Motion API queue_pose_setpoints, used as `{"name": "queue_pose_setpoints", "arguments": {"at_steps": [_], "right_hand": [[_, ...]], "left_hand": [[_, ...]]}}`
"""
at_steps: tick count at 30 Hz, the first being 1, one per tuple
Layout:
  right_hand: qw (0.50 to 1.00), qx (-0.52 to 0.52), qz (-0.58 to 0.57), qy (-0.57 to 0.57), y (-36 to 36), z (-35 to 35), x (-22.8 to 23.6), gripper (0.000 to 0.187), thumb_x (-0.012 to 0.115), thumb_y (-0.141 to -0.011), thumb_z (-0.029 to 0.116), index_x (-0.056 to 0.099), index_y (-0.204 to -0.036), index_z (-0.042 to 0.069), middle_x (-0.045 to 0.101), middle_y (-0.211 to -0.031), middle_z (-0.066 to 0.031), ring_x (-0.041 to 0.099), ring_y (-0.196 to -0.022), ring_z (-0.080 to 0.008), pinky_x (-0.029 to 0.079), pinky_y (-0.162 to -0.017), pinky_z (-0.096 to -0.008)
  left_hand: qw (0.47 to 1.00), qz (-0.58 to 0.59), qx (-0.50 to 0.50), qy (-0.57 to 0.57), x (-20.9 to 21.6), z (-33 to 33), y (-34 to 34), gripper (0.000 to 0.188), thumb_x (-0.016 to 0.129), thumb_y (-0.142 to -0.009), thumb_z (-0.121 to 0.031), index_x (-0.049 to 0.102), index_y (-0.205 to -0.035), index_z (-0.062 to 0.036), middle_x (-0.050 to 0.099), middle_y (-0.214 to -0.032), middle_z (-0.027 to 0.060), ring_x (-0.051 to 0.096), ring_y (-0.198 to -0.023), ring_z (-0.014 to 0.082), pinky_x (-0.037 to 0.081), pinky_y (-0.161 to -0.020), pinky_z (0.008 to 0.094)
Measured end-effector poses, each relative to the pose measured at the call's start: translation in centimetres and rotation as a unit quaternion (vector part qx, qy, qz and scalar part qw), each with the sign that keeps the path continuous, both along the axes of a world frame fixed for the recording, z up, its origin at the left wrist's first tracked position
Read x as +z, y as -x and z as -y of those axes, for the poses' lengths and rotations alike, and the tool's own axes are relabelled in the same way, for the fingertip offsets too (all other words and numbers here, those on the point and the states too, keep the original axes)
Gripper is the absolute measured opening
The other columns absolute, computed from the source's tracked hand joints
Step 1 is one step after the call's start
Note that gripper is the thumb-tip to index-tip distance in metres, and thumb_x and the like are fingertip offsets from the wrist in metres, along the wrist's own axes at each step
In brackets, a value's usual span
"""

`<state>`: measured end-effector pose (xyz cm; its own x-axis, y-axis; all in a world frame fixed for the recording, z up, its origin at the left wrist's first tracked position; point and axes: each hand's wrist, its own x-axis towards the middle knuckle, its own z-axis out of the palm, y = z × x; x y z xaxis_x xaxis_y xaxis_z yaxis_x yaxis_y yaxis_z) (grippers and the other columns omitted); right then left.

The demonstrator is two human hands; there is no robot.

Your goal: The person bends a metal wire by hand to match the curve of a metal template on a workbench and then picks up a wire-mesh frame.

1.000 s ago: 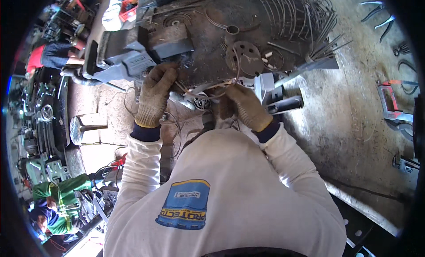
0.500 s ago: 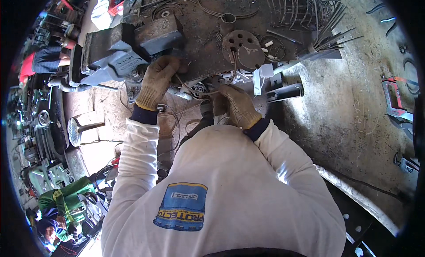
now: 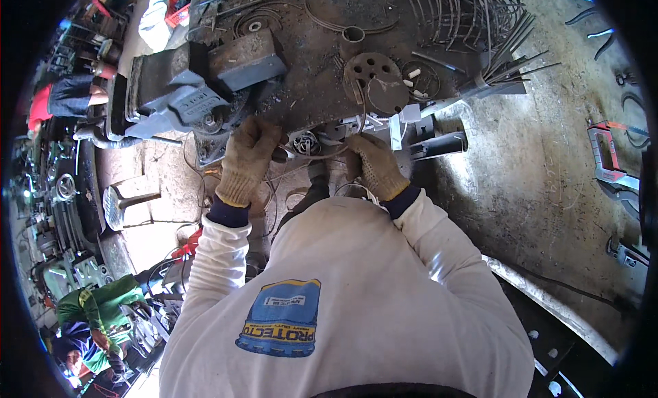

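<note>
A thin bent metal rod (image 3: pixel 322 156) runs between my two gloved hands at the near edge of the workbench. My left hand (image 3: pixel 245 164) is closed around its left end, just below the bench vise (image 3: pixel 185 96). My right hand (image 3: pixel 375 168) grips the rod near its bend, its fingertips partly hidden by the glove. From there the rod curves up to a round steel plate with holes (image 3: pixel 370 64), where its far end sits beside a smaller disc (image 3: pixel 388 92).
A short pipe (image 3: pixel 353 36) stands on the dark workbench (image 3: pixel 308 90) behind the plate. Curved rods (image 3: pixel 452 18) and a bundle of straight rods (image 3: pixel 510 66) lie at the far right. A red hacksaw (image 3: pixel 604 151) rests on the floor at right. Another person (image 3: pixel 103 316) is at lower left.
My left hand has come down toward me and slightly right, lowering the rod's left end. My right hand has shifted a little to the right, still on the rod.
</note>
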<state>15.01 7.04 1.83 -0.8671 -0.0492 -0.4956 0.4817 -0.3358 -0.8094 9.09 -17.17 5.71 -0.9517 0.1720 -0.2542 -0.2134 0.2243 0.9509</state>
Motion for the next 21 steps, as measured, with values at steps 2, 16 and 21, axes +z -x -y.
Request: {"name": "queue_pose_setpoints", "arguments": {"at_steps": [2,16,21], "right_hand": [[1.000,0.016,-0.026,0.005,0.1,-0.3,0.0,0.028,0.058,-0.094,0.028,0.063,-0.082,0.003,0.057,-0.062,-0.0060,0.054,-0.050,-0.0174,0.045,-0.048,-0.0304],[0.985,0.151,-0.053,0.058,1.1,-0.3,3.2,0.026,0.058,-0.094,0.025,0.068,-0.088,0.002,0.063,-0.071,-0.0042,0.058,-0.058,-0.0117,0.045,-0.053,-0.0255],[0.996,0.019,-0.084,0.032,3.0,-0.7,9.4,0.023,0.058,-0.096,0.023,0.065,-0.091,0.002,0.062,-0.071,-0.0036,0.056,-0.058,-0.0108,0.045,-0.054,-0.0246]], "left_hand": [[1.000,0.025,-0.003,-0.003,0.7,-0.2,0.5,0.013,0.056,-0.097,-0.012,0.058,-0.091,-0.0003,0.069,-0.084,0.0102,0.066,-0.068,0.0133,0.054,-0.061,0.0260],[0.751,-0.511,-0.019,0.418,7.6,-3.4,-0.2,0.039,0.072,-0.080,-0.024,0.065,-0.116,-0.0101,0.064,-0.116,0.0135,0.061,-0.100,0.0338,0.047,-0.087,0.0464],[0.744,-0.487,-0.187,0.417,10.6,-6.1,-2.5,0.039,0.071,-0.080,-0.026,0.066,-0.116,-0.0136,0.068,-0.104,0.0064,0.063,-0.097,0.0238,0.049,-0.079,0.0408]]}}
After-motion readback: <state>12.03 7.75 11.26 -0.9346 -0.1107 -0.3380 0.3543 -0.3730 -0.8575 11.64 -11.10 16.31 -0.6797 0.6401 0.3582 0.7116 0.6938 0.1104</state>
